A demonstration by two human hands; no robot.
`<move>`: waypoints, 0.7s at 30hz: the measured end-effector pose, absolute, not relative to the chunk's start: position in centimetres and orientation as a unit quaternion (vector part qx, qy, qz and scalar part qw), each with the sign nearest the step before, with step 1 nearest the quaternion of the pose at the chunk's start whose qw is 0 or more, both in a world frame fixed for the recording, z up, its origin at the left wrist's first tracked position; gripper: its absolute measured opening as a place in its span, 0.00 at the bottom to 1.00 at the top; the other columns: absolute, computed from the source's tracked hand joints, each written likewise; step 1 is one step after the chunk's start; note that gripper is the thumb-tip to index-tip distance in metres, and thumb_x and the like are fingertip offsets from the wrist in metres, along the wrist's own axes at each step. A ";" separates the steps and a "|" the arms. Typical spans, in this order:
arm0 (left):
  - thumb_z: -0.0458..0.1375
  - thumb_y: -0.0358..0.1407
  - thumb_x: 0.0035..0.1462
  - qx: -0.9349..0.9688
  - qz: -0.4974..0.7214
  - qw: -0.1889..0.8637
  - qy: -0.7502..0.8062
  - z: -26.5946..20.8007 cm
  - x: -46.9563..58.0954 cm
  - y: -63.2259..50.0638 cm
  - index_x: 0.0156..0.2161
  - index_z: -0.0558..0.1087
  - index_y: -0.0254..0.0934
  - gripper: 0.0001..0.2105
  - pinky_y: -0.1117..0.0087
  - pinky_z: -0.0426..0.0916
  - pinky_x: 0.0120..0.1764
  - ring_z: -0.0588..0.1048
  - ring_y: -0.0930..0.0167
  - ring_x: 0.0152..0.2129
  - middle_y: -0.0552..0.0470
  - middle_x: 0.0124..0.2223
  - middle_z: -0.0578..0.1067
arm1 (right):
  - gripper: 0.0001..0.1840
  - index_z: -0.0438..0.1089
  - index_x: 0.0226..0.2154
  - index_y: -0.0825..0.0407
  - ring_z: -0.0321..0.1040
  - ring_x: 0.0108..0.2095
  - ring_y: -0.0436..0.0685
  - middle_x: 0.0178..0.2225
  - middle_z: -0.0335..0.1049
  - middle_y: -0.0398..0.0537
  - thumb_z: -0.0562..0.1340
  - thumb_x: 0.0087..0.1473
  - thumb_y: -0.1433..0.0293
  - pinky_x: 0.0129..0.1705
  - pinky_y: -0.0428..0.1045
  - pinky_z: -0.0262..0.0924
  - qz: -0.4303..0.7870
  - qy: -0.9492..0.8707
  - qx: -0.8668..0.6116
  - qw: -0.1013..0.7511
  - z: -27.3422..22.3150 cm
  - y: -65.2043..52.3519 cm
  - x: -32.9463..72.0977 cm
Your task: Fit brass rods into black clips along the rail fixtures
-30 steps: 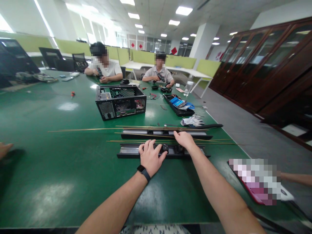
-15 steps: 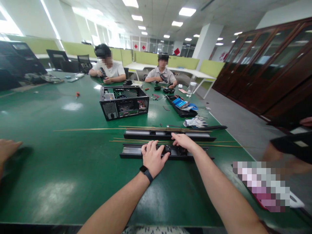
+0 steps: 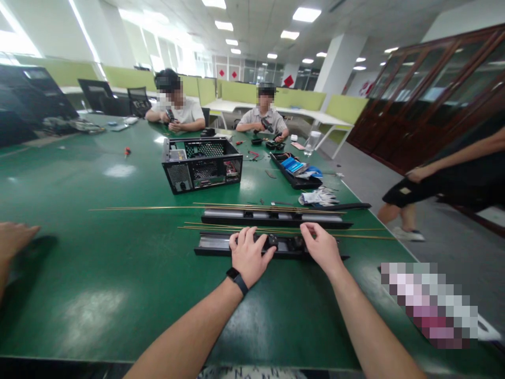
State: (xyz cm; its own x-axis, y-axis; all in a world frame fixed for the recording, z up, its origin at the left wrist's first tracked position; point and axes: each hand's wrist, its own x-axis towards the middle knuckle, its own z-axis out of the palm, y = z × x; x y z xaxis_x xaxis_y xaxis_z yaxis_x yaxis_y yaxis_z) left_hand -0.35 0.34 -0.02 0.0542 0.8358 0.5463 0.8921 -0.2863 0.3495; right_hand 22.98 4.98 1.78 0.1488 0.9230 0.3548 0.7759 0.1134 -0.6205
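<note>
My left hand (image 3: 248, 252), with a dark watch at the wrist, lies across the nearer black rail (image 3: 215, 251). Its fingers bend over the far edge and the thumb rests toward the front, beside a rounded black part (image 3: 272, 240) set in the channel. Farther right, my right hand (image 3: 321, 245) has thumb and forefinger pinched together above the same rail, close to thin brass-coloured rods (image 3: 363, 236). Whatever is between those fingertips is too small to make out. Another black part (image 3: 295, 243) sits in the channel by that hand. A second black rail (image 3: 221, 218) lies parallel behind, with rods along it.
An opened computer case (image 3: 203, 166) stands beyond the rails. Right of it are a black tray (image 3: 302, 181) with blue items and white gloves (image 3: 319, 197). Another person's hand (image 3: 18, 239) reaches in at left. Two people sit opposite; someone walks (image 3: 414, 195) at right.
My right hand has shifted right and drawn its fingertips into a pinch. My left hand stays on the rail. The person at the right has come further into view.
</note>
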 end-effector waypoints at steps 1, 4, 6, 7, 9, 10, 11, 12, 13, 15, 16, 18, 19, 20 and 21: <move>0.60 0.50 0.58 -0.725 -0.340 0.040 -0.597 0.0 -0.3 0.3 0.47 0.78 0.50 0.15 0.50 0.53 0.57 0.65 0.57 0.57 0.48 0.57 0.73 | 0.21 0.75 0.44 0.50 0.75 0.40 0.62 0.39 0.79 0.52 0.58 0.60 0.52 0.45 0.54 0.64 0.065 -0.645 -0.655 0.388 1.4 4.3 23.0; 0.59 0.50 0.59 -0.728 -0.330 0.037 -0.599 0.1 -0.2 0.3 0.47 0.78 0.50 0.15 0.50 0.52 0.58 0.66 0.57 0.56 0.47 0.57 0.72 | 0.20 0.74 0.45 0.53 0.73 0.45 0.64 0.42 0.78 0.54 0.60 0.60 0.56 0.52 0.57 0.61 -0.038 -0.647 -0.638 0.417 -0.1 2.9 23.0; 0.58 0.50 0.60 -0.730 -0.325 0.036 -0.600 0.2 -0.1 0.2 0.48 0.77 0.49 0.15 0.50 0.51 0.58 0.67 0.58 0.56 0.47 0.57 0.72 | 0.19 0.72 0.47 0.54 0.71 0.48 0.65 0.45 0.76 0.56 0.61 0.60 0.58 0.55 0.60 0.58 -0.104 -0.640 -0.625 0.434 -1.2 2.3 23.0; 0.58 0.51 0.60 -0.731 -0.323 0.035 -0.600 0.1 -0.1 0.2 0.49 0.77 0.49 0.16 0.50 0.51 0.59 0.67 0.58 0.56 0.47 0.57 0.72 | 0.19 0.72 0.47 0.54 0.70 0.49 0.65 0.46 0.76 0.57 0.61 0.60 0.59 0.56 0.60 0.57 -0.126 -0.638 -0.618 0.442 -1.7 2.2 23.0; 0.56 0.52 0.61 -0.733 -0.318 0.035 -0.600 0.1 0.1 0.1 0.49 0.76 0.49 0.17 0.50 0.50 0.59 0.67 0.59 0.56 0.47 0.57 0.72 | 0.17 0.71 0.47 0.55 0.69 0.49 0.65 0.46 0.75 0.57 0.61 0.60 0.61 0.56 0.60 0.57 -0.149 -0.631 -0.609 0.457 -2.5 2.0 23.1; 0.55 0.52 0.61 -0.734 -0.315 0.034 -0.600 0.1 0.1 0.1 0.50 0.76 0.49 0.17 0.50 0.50 0.59 0.67 0.59 0.56 0.47 0.58 0.72 | 0.17 0.71 0.47 0.55 0.69 0.49 0.65 0.46 0.75 0.57 0.62 0.60 0.62 0.56 0.60 0.57 -0.153 -0.628 -0.606 0.463 -2.7 1.9 23.2; 0.55 0.52 0.62 -0.735 -0.312 0.034 -0.601 0.1 0.2 0.1 0.50 0.76 0.49 0.17 0.50 0.50 0.59 0.67 0.59 0.56 0.47 0.58 0.72 | 0.16 0.70 0.47 0.54 0.69 0.49 0.65 0.46 0.75 0.57 0.62 0.59 0.62 0.56 0.60 0.57 -0.155 -0.625 -0.605 0.467 -2.8 1.9 23.4; 0.55 0.52 0.62 -0.735 -0.309 0.034 -0.602 0.2 0.2 0.1 0.50 0.76 0.49 0.17 0.50 0.50 0.59 0.67 0.59 0.56 0.46 0.58 0.72 | 0.16 0.70 0.47 0.54 0.69 0.49 0.65 0.46 0.75 0.57 0.62 0.59 0.63 0.56 0.60 0.57 -0.157 -0.622 -0.605 0.471 -2.9 1.9 23.5; 0.55 0.52 0.61 -0.736 -0.306 0.035 -0.603 0.2 0.2 0.0 0.50 0.75 0.49 0.18 0.50 0.50 0.59 0.67 0.59 0.56 0.46 0.58 0.71 | 0.16 0.70 0.46 0.54 0.69 0.49 0.65 0.46 0.74 0.57 0.62 0.59 0.63 0.56 0.60 0.57 -0.158 -0.619 -0.605 0.475 -2.9 2.0 23.6; 0.55 0.53 0.61 -0.738 -0.302 0.036 -0.602 0.3 0.3 0.0 0.51 0.75 0.49 0.19 0.50 0.50 0.59 0.67 0.58 0.56 0.46 0.58 0.71 | 0.16 0.70 0.46 0.54 0.68 0.49 0.65 0.46 0.74 0.58 0.63 0.58 0.63 0.56 0.60 0.58 -0.162 -0.611 -0.605 0.484 -2.8 2.0 23.9; 0.55 0.53 0.61 -0.740 -0.299 0.037 -0.601 0.3 0.3 0.0 0.51 0.75 0.49 0.19 0.50 0.50 0.59 0.67 0.58 0.56 0.46 0.58 0.71 | 0.16 0.69 0.46 0.54 0.68 0.49 0.65 0.46 0.73 0.58 0.63 0.58 0.63 0.55 0.61 0.58 -0.162 -0.606 -0.606 0.489 -2.8 2.0 23.9; 0.55 0.54 0.60 -0.745 -0.291 0.040 -0.599 0.4 0.3 -0.1 0.52 0.74 0.49 0.20 0.50 0.51 0.59 0.67 0.59 0.55 0.46 0.57 0.71 | 0.16 0.69 0.46 0.54 0.68 0.49 0.65 0.46 0.73 0.58 0.63 0.58 0.63 0.55 0.61 0.59 -0.159 -0.599 -0.606 0.499 -2.8 2.0 24.1; 0.56 0.54 0.60 -0.748 -0.286 0.042 -0.598 0.5 0.3 -0.1 0.52 0.74 0.49 0.20 0.49 0.51 0.58 0.67 0.58 0.55 0.45 0.57 0.71 | 0.15 0.69 0.46 0.54 0.68 0.49 0.65 0.45 0.73 0.58 0.62 0.58 0.63 0.55 0.61 0.59 -0.158 -0.596 -0.605 0.503 -2.8 2.0 24.1; 0.56 0.55 0.60 -0.750 -0.281 0.044 -0.597 0.5 0.3 -0.1 0.52 0.74 0.49 0.21 0.49 0.51 0.58 0.67 0.58 0.55 0.45 0.57 0.71 | 0.15 0.69 0.45 0.54 0.68 0.49 0.65 0.45 0.73 0.58 0.62 0.59 0.63 0.54 0.61 0.59 -0.157 -0.594 -0.605 0.506 -2.8 1.9 24.1; 0.57 0.55 0.59 -0.752 -0.276 0.046 -0.597 0.5 0.2 -0.2 0.53 0.74 0.49 0.21 0.49 0.51 0.58 0.67 0.58 0.54 0.45 0.57 0.71 | 0.15 0.69 0.45 0.54 0.68 0.48 0.65 0.45 0.73 0.58 0.62 0.59 0.62 0.54 0.61 0.59 -0.156 -0.593 -0.605 0.509 -2.8 1.9 24.2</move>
State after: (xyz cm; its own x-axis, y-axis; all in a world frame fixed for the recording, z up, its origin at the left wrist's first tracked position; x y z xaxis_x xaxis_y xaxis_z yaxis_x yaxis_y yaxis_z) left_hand 0.25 -0.16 0.51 0.1359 0.8726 0.4692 0.9230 -0.2836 0.2601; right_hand 24.18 1.90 -2.77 0.2484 0.5576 0.7921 0.8757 0.2203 -0.4297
